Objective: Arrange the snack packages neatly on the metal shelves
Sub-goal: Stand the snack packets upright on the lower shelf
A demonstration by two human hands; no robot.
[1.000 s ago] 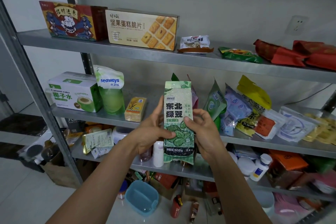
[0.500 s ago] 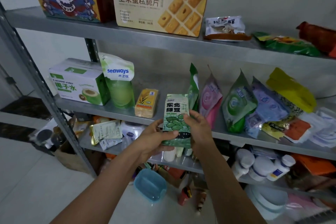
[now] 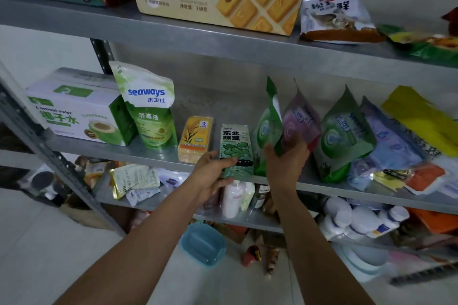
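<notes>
Lowered from chest height, the green vacuum-packed brick of mung beans [image 3: 236, 148] now stands upright at the front edge of the middle metal shelf [image 3: 153, 155], between the yellow brick-shaped grain pack [image 3: 195, 140] and the green stand-up pouch [image 3: 269, 126]. The left hand [image 3: 212, 173] curls thumb and fingers round the brick's lower left side. The right hand [image 3: 285, 161] has let go of it and grips the green pouch's bottom corner, holding it toward the pink pouch [image 3: 301, 121]. Placing looks nearly finished. Next, I'd say, the brick wants pushing back from the edge and squaring with the yellow pack before release, with the pouches kept from toppling onto it
</notes>
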